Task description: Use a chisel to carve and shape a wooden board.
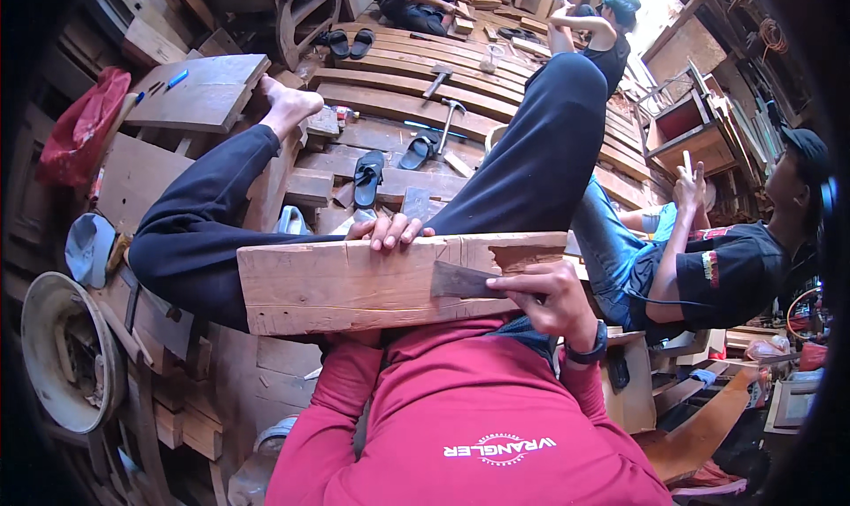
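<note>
A thick wooden board lies across my lap, its pale face turned up. My left hand grips it from beneath, with the fingertips curled over the far edge. In my right hand is a scraper with a dark, flat, flared blade, pinched between thumb and fingers. The blade rests against the board's face, right of the middle. Beside it, a rough broken hollow runs along the board's far right edge. Any handle of the scraper is hidden inside my hand.
Beyond my knees lie a hammer, a mallet and sandals on wooden slats. A white basin stands at left, near a red cloth. A person sits close on my right; two others sit farther off.
</note>
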Demonstrator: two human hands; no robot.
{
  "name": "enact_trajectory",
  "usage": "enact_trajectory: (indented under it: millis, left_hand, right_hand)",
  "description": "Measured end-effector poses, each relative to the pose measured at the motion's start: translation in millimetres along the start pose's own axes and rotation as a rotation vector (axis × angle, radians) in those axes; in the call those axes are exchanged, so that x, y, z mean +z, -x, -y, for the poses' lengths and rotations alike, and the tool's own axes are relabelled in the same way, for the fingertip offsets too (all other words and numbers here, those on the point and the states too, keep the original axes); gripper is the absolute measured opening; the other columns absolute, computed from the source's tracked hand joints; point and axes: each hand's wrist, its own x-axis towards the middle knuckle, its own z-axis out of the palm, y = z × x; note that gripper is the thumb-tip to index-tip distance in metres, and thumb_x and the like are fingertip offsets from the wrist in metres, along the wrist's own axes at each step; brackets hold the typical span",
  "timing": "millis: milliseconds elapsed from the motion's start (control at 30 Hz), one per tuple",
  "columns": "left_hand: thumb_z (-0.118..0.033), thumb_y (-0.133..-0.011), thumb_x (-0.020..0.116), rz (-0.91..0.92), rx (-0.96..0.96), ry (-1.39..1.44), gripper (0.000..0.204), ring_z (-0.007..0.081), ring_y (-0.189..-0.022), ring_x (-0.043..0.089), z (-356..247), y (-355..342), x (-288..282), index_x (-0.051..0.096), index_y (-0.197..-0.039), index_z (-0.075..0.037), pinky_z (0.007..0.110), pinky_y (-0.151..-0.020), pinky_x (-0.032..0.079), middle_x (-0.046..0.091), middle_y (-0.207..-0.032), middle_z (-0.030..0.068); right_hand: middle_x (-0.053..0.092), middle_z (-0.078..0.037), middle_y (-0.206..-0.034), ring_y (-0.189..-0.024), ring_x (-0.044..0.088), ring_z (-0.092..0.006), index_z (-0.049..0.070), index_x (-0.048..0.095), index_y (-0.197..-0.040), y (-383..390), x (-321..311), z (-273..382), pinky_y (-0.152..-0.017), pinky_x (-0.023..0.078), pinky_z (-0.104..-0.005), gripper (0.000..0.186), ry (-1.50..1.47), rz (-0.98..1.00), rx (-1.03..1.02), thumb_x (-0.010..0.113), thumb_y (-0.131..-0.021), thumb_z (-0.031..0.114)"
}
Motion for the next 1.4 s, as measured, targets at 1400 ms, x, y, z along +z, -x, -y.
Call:
enact_trajectory:
  millis: [1400]
  left_hand:
    - [-0.033, -0.103, 0.033, -0.095, -0.022, -0.094, 0.043, 0.0150, -0.103, 0.053, -5, 7, 6, 0.067, -0.079, -0.018, 0.044, -0.113, 0.033, 0.062, -0.088, -0.0034]
  right_hand:
    - [0.071, -0.014, -0.076, -0.063, 0.068, -0.0287, 0.020, 0.079, -0.112, -21, 21, 19, -0.059, 0.054, -0.0388, 0.039, 0.022, 0.143, -0.010, 0.067, -0.078, 0.005]
